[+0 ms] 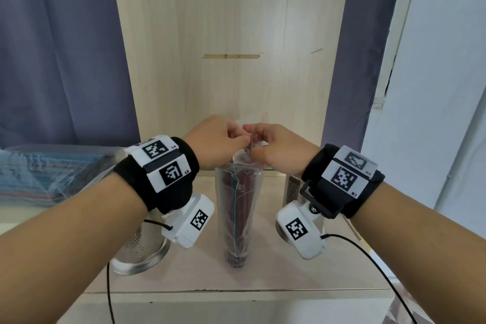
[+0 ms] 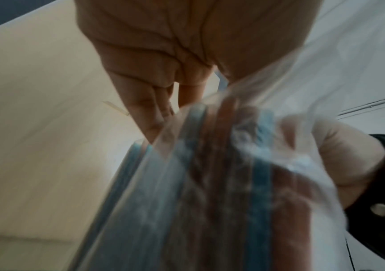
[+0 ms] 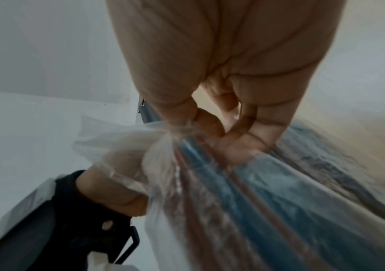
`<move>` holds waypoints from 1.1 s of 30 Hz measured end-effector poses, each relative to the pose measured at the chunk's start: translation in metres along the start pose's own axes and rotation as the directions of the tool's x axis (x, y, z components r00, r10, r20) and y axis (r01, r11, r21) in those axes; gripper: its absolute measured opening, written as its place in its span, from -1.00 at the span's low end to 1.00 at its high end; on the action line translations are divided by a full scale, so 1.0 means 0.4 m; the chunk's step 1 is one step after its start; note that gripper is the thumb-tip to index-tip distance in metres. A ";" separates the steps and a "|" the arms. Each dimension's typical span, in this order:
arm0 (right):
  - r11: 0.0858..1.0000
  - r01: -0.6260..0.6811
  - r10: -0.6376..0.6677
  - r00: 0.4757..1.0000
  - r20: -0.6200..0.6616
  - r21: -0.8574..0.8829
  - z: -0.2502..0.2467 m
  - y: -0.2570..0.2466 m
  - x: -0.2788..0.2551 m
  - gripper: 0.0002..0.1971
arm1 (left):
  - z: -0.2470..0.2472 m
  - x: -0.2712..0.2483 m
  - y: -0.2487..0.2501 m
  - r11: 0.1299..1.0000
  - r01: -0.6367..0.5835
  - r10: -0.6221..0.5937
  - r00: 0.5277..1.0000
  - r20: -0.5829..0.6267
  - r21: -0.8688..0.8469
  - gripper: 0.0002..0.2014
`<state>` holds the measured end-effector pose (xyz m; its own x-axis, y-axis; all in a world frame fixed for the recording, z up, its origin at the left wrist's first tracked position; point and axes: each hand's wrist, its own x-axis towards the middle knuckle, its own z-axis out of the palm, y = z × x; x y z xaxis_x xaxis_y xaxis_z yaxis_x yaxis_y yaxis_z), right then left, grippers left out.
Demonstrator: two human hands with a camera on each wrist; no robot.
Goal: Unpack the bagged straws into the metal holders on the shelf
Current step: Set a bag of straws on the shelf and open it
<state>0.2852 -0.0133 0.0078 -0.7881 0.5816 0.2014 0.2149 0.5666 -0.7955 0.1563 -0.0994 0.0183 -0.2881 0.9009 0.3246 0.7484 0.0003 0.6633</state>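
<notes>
A clear plastic bag of red and blue straws [image 1: 238, 213] stands upright on the wooden shelf [image 1: 200, 273] between my arms. My left hand [image 1: 223, 139] and right hand [image 1: 265, 144] both pinch the bag's top edge, fingers curled, knuckles nearly touching. The left wrist view shows the bag [image 2: 209, 183] close up, with my left hand [image 2: 163, 113] at its top. In the right wrist view my right hand [image 3: 219, 132] grips the gathered plastic of the bag [image 3: 244, 201]. A perforated metal holder [image 1: 139, 250] lies tipped at the left. Another holder [image 1: 294, 192] stands upright at the right, partly hidden by my right wrist.
A second, larger bag of straws [image 1: 44, 179] lies on a surface at the left. The shelf's pale wooden back wall [image 1: 231, 34] rises just behind my hands. Black cables [image 1: 368, 252] trail from the wrist cameras over the shelf's front edge.
</notes>
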 end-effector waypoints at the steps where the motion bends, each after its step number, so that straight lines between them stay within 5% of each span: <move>1: 1.000 0.004 -0.005 1.000 0.013 0.023 0.002 -0.004 -0.004 -0.38 | -0.001 0.000 0.002 1.000 -0.004 0.004 1.000 -0.014 0.011 -0.83; 7: 0.997 -0.054 0.055 0.998 -0.007 0.056 0.015 -0.013 -0.004 -0.07 | 0.011 -0.019 0.008 0.997 0.004 0.011 0.982 -0.191 0.080 -0.64; 11: 0.998 -0.057 0.057 0.998 -0.003 -0.038 0.003 -0.031 -0.008 -0.13 | -0.008 -0.016 0.017 0.972 0.045 -0.038 0.999 -0.034 0.232 -0.68; 15: 0.994 -0.067 0.067 0.998 -0.010 -0.089 -0.009 -0.036 -0.012 -0.08 | -0.018 -0.004 0.005 0.948 0.102 -0.135 0.986 0.092 0.302 -0.17; 21: 0.990 -0.062 0.062 0.998 -0.006 -0.126 -0.004 -0.037 0.000 -0.28 | -0.005 -0.010 0.002 0.984 0.047 -0.069 0.990 0.121 0.172 -0.18; 26: 0.987 -0.126 0.107 0.978 -0.177 -0.101 0.001 0.003 0.046 0.01 | -0.004 -0.010 -0.002 1.000 0.011 -0.011 1.000 -0.016 0.014 -0.46; 28: 0.992 -0.103 0.082 0.962 -0.259 -0.070 -0.001 0.026 0.046 0.05 | -0.006 -0.010 -0.007 0.997 0.038 -0.044 0.996 -0.082 -0.071 -0.40; 33: 0.989 0.142 -0.130 0.957 -0.258 0.030 0.013 0.052 -0.002 -0.40 | 0.008 0.006 -0.056 0.896 0.114 -0.143 0.989 -0.036 -0.429 -0.15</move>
<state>0.2876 -0.0050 -0.0119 -0.6338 0.6338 0.4433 0.0836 0.6259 -0.7754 0.1409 -0.0959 0.0021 -0.4139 0.8753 0.2503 0.3815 -0.0829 0.9207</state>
